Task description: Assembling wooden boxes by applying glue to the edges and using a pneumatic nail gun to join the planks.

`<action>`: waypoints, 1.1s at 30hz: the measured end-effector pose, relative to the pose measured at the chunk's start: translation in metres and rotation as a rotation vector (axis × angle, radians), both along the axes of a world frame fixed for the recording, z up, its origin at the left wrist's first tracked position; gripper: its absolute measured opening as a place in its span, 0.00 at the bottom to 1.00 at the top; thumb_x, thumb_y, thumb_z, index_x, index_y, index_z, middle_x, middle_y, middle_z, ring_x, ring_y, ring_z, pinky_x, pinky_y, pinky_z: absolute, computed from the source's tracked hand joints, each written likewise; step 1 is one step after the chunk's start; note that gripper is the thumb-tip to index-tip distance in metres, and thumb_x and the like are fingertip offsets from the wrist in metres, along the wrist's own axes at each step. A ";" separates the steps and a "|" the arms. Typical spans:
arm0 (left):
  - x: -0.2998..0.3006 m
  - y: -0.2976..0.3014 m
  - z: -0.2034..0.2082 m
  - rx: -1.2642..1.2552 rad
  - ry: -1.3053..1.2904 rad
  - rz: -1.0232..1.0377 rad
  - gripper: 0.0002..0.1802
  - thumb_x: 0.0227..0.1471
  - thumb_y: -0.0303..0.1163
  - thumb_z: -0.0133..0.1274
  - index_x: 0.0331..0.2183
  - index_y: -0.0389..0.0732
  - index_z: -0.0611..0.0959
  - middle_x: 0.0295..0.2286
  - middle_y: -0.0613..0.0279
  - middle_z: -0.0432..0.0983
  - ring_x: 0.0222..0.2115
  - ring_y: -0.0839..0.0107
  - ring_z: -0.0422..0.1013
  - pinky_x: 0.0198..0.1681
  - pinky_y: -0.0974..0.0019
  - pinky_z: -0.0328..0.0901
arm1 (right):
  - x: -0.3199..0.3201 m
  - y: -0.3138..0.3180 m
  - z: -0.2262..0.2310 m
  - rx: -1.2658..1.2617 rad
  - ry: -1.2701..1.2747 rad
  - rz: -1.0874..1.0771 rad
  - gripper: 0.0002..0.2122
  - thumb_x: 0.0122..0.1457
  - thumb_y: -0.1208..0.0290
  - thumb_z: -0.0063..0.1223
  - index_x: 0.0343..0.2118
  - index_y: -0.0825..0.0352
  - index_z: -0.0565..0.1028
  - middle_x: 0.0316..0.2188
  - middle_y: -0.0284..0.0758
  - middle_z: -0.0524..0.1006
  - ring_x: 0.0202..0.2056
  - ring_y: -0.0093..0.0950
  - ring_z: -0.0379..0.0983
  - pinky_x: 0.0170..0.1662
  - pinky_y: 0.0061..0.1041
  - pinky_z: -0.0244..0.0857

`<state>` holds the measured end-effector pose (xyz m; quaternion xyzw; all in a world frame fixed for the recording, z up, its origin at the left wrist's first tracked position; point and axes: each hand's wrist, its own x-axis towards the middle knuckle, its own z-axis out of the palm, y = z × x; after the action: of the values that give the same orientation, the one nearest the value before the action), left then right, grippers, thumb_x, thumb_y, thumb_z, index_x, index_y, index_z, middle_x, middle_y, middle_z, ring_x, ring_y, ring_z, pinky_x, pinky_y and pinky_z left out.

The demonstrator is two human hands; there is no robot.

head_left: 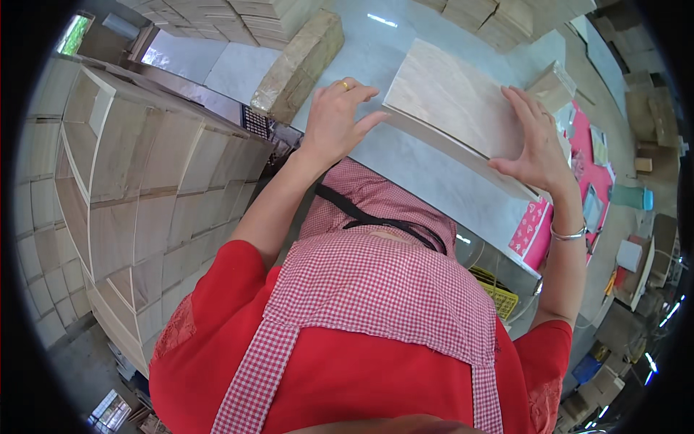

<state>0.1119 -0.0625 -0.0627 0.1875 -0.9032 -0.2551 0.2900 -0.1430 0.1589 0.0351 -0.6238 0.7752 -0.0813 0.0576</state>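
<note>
A long, pale wood-grain box (455,98) lies at a slant on the light table in front of me. Its top is flat, and a paler side faces me. My left hand (336,119) is at the box's left end, thumb and fingers apart, holding nothing. The thumb tip points at the box's corner; I cannot tell if it touches. Over the right part of the box, my right hand (535,141) has its fingers spread, with fingertips and thumb at the top surface. That hand hides part of the box's right end.
A tape-wrapped brown block (300,65) stands at the table's left edge. Stacked wooden boxes (152,166) rise on my left, and more boxes (491,22) sit at the back. To the right are a pink sheet (589,159), a teal cup (632,197) and a yellow basket (494,295) below.
</note>
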 end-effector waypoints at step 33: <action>-0.015 -0.003 0.029 -0.003 -0.160 -0.079 0.12 0.45 0.31 0.65 0.32 0.33 0.86 0.27 0.53 0.79 0.28 0.56 0.76 0.33 0.60 0.68 | -0.016 0.113 -0.041 -0.483 -0.137 -0.546 0.06 0.54 0.76 0.61 0.34 0.70 0.78 0.29 0.38 0.78 0.28 0.34 0.74 0.34 0.31 0.68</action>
<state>0.0964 -0.0655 -0.0334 0.1708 -0.9305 -0.2493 0.2069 -0.1592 0.2724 -0.0060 -0.3828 0.8659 -0.3158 -0.0635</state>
